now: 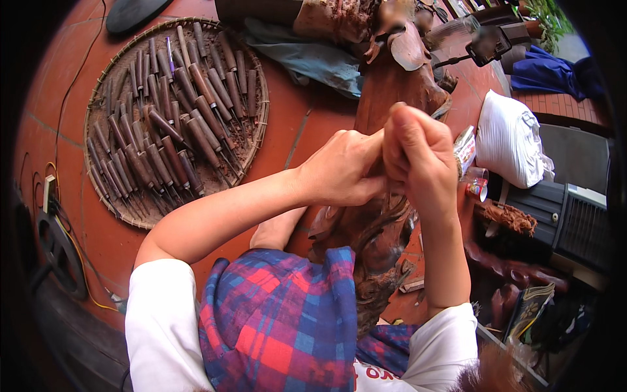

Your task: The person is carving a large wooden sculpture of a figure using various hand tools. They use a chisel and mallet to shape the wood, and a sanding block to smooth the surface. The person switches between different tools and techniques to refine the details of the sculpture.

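Observation:
My left hand (349, 166) and my right hand (421, 150) meet above a reddish-brown carved piece of wood (385, 238). Both are closed, fingers curled in, with the right thumb uppermost. Whatever they grip, if anything, is hidden inside the fingers. The wood runs away from me beneath them, with a smoother stretch (382, 88) beyond my hands and dark, swirling carved relief on the near side. A red and blue plaid cloth (274, 307) covers my lap close to the wood.
On the tiled floor at left lies a round woven tray (266, 98) with several wooden-handled carving tools (173, 130). Blue-grey cloth (313, 55) lies farther off. At right are a white sack (513, 140), a cup (478, 186) and a grey plastic case (529, 206). A wheel-shaped object (59, 251) stands left.

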Tool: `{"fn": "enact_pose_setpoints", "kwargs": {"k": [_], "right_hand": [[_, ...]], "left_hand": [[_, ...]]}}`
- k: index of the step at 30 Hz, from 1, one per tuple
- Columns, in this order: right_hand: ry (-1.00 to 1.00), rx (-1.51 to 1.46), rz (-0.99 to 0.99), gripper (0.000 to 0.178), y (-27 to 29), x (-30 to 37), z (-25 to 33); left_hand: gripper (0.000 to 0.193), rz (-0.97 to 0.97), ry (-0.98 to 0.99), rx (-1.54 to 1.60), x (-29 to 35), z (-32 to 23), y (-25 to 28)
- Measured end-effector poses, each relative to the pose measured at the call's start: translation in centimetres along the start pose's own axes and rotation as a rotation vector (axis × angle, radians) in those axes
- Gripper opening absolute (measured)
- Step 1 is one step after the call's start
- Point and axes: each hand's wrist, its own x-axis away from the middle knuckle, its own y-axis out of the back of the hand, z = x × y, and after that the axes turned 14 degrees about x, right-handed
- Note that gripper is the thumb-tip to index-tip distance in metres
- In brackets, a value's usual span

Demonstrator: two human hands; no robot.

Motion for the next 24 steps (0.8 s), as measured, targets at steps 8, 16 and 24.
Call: {"fn": "enact_pose_setpoints", "kwargs": {"k": [8, 16, 24], "right_hand": [[0.006, -0.082, -0.001, 0.03, 0.3, 0.3, 0.5], [0.169, 0.149, -0.036, 0.033, -0.3, 0.3, 0.4], [0.429, 0.734, -0.218, 0.032, -3.4, -1.0, 1.1]], "left_hand": [[0.034, -0.02, 0.039, 0.024, -0.3, -0.3, 0.2], [0.032, -0.028, 0.043, 0.019, -0.2, 0.2, 0.5], [0.016, -0.109, 0.002, 0.165, 0.4, 2.6, 1.7]]}}
